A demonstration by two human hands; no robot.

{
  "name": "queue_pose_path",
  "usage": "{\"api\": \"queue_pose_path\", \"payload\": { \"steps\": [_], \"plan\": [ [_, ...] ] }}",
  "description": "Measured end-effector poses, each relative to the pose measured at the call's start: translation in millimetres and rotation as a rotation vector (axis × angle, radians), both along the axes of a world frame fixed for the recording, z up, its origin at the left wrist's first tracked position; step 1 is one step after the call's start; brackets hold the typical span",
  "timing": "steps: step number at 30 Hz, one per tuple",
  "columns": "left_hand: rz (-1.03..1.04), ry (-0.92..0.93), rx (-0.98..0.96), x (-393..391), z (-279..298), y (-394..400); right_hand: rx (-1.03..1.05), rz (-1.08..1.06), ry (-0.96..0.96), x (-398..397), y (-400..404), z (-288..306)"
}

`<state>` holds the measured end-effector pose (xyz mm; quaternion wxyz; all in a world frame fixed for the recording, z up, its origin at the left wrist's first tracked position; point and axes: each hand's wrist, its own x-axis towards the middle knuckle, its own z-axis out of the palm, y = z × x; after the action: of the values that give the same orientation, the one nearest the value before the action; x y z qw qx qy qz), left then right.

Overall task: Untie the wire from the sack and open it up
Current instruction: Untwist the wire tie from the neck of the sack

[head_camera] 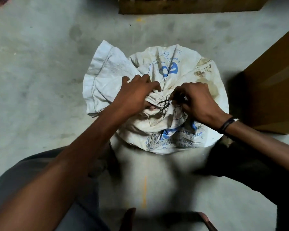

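Note:
A full white woven sack point(182, 70) with blue print stands on the concrete floor between my knees. Its neck is bunched and bound by a thin dark wire point(164, 104). My left hand point(138, 92) grips the gathered neck just left of the wire, fingers curled round the cloth. My right hand point(195, 100) pinches the wire's loose end at the right side of the knot. The loose top flap of the sack point(105, 77) fans out to the left.
A brown cardboard box point(274, 90) stands close on the right of the sack. A wooden pallet point(190, 5) lies at the far edge. Bare grey floor point(40, 64) spreads to the left. My knees flank the sack below.

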<state>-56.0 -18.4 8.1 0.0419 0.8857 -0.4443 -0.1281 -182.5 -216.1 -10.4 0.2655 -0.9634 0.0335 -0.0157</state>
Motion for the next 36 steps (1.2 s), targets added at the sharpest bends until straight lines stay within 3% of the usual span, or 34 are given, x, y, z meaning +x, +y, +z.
{"api": "queue_pose_path", "payload": {
  "steps": [3, 9, 16, 20, 24, 30, 36],
  "plan": [
    [0.008, -0.099, -0.023, -9.6, -1.6, -2.6, 0.016, 0.028, 0.015, 0.0, -0.9, -2.4],
    [0.121, -0.072, -0.158, -6.5, 10.2, -1.9, 0.24, -0.011, -0.027, -0.8, -9.8, 3.6],
    [0.134, -0.066, -0.235, 0.7, 16.2, -3.3, 0.065, 0.139, -0.102, -13.3, -0.3, 15.3],
    [0.141, -0.068, -0.303, -0.2, 16.1, -4.5, 0.097, 0.01, -0.101, -14.5, 4.3, 8.2],
    [0.186, 0.016, -0.363, -1.2, 17.5, -7.9, 0.133, -0.101, -0.081, -12.2, 5.1, 8.4],
    [0.234, 0.168, -0.411, -6.6, 22.5, -13.0, -0.038, -0.148, -0.039, -13.2, 9.8, 4.3],
    [0.266, 0.271, -0.404, -7.2, 23.0, -12.4, 0.215, -0.255, 0.136, -3.6, 6.3, 3.4]
  ]
}}
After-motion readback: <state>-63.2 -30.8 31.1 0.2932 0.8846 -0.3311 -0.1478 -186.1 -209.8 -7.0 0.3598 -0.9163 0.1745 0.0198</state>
